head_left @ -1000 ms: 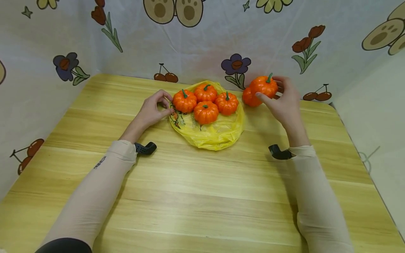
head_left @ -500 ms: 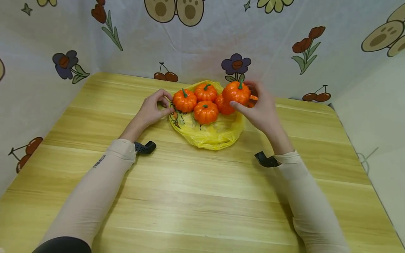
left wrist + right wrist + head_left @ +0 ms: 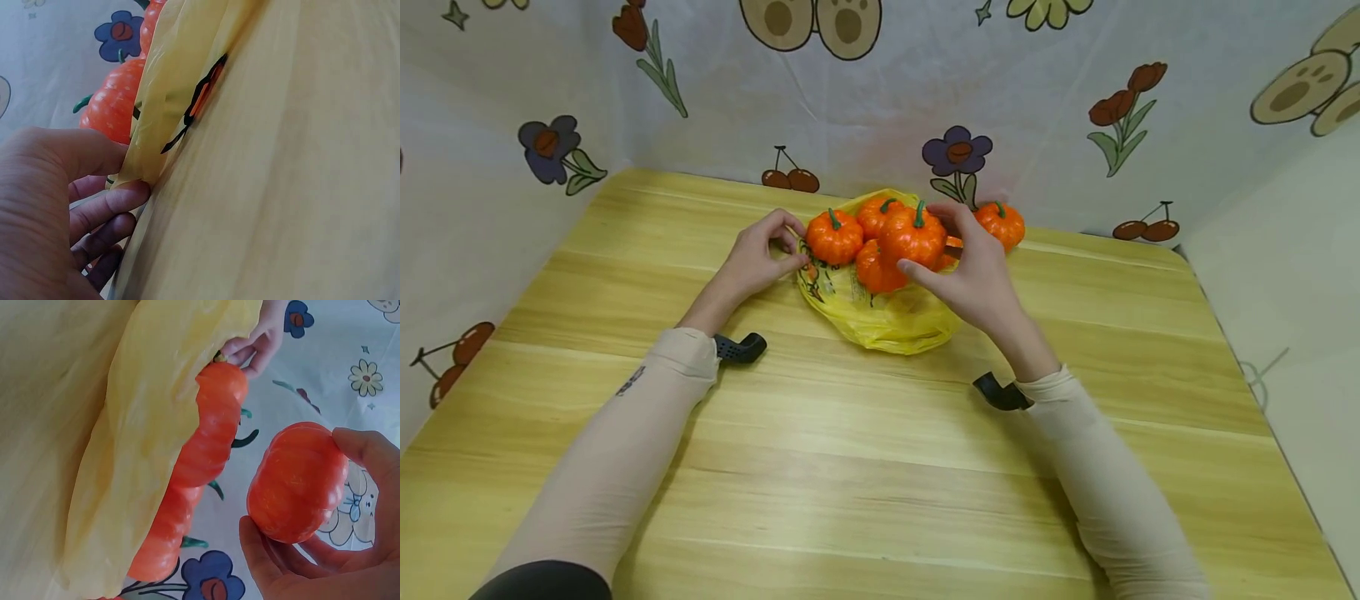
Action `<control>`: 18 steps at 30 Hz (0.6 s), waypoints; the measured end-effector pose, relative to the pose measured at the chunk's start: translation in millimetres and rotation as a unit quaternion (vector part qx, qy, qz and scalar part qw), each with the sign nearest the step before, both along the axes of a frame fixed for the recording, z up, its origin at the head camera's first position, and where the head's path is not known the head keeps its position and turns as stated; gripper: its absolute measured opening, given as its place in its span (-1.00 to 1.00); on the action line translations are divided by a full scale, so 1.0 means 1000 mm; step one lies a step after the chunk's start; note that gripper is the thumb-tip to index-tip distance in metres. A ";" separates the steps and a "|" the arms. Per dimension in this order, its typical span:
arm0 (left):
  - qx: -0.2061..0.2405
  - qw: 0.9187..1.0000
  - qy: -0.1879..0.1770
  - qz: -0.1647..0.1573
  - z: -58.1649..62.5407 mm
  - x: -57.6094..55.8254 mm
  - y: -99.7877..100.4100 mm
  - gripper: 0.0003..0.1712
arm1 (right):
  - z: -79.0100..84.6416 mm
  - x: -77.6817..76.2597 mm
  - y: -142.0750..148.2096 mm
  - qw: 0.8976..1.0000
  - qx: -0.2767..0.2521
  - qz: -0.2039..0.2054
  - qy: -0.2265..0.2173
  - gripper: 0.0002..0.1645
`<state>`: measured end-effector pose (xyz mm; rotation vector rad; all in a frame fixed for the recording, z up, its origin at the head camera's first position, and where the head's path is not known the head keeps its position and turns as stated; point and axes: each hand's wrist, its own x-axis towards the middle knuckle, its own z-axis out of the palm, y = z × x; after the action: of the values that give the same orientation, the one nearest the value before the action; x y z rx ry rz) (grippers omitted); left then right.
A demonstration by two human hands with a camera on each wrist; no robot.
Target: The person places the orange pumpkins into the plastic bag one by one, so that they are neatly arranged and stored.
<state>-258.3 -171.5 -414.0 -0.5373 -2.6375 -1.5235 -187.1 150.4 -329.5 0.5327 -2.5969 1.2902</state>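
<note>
My right hand (image 3: 976, 271) grips a small orange toy pumpkin (image 3: 913, 239) with a green stem, thumb on its near side and fingers round the far side. It hangs over a yellow plastic bag (image 3: 910, 323) spread open on the table; in the right wrist view the held pumpkin (image 3: 299, 482) is apart from those in the bag. My left hand (image 3: 762, 252) pinches the bag's left rim between thumb and fingers. Several like pumpkins sit inside, among them one at the left (image 3: 833, 239); some are partly hidden behind the held one.
Behind my right hand, another orange pumpkin (image 3: 1002, 225) rests on the wooden table (image 3: 865, 450) outside the bag, close to the back edge. A patterned cloth (image 3: 715, 100) hangs along the back. A black wrist camera mount (image 3: 1000, 392) juts from my right sleeve.
My right hand has carried the pumpkin leftward from beyond the bag's right side to above the bag. The pumpkin behind has come into view at the right. My left hand keeps its hold.
</note>
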 end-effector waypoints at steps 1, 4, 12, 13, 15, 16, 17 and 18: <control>0.000 1.000 0.001 0.000 0.000 0.000 0.000 -0.61 | 0.000 0.001 -0.002 1.000 0.001 0.002 0.004 -0.11; 0.002 1.000 0.004 -0.003 0.001 0.000 -0.001 -0.61 | 0.000 0.003 -0.010 1.000 0.005 0.004 0.018 -0.10; -0.003 1.000 0.005 -0.001 0.001 0.000 -0.002 -0.61 | -0.002 0.007 -0.038 0.999 0.025 0.032 0.019 -0.09; -0.003 1.000 0.005 -0.002 0.001 0.000 -0.002 -0.61 | -0.003 0.008 -0.041 0.999 0.026 0.038 0.018 -0.09; -0.002 1.000 0.005 -0.003 0.001 0.000 -0.002 -0.61 | -0.005 0.009 -0.049 0.998 0.029 0.047 0.019 -0.08; -0.002 1.000 0.005 -0.004 0.001 0.000 -0.002 -0.61 | -0.005 0.010 -0.052 0.998 0.028 0.051 0.018 -0.08; -0.002 1.000 0.006 -0.005 0.001 0.000 -0.001 -0.61 | -0.006 0.011 -0.055 0.998 0.026 0.054 0.019 -0.07; -0.002 1.000 0.008 -0.006 0.001 -0.001 -0.001 -0.61 | -0.007 0.012 -0.058 0.998 0.026 0.055 0.020 -0.07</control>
<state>-259.2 -172.6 -413.2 -0.5638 -2.6306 -1.5119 -175.3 92.3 -336.5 0.7139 -2.6071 1.2329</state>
